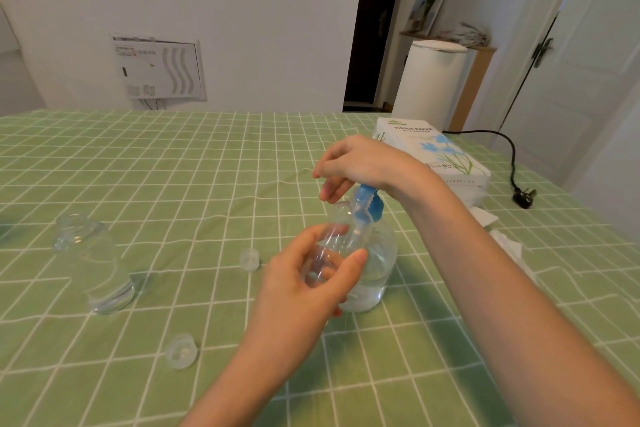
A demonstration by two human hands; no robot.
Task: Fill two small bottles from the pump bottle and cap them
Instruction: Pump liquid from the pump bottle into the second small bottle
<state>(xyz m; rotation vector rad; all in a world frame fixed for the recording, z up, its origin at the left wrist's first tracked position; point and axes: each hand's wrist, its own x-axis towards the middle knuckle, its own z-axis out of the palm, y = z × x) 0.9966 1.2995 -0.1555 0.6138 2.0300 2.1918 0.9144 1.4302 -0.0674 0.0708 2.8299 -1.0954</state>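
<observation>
the left hand [304,291] gripped a small clear plastic bottle [330,241], tilted with its mouth by the spout of the clear pump bottle with a blue pump head [381,253]; the right hand [360,163] rested its heel on that blue head, fingers loosely bent, clasping nothing; a 2nd small clear bottle [93,270] stood uncapped, well to the left, on the green checked tablecloth [173,166]; a clear round cap [249,259] lay near the left hand, a 2nd clear cap [180,350] apart from it towards the near edge.

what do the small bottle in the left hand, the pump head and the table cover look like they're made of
Small bottle: probably clear glossy plastic; the left hand holding it shows through its wall.
Pump head: opaque blue plastic by its look, smooth, with a moulded shape.
Table cover: woven cloth, matte green with white checks; it lies in creases and wrinkles.
</observation>
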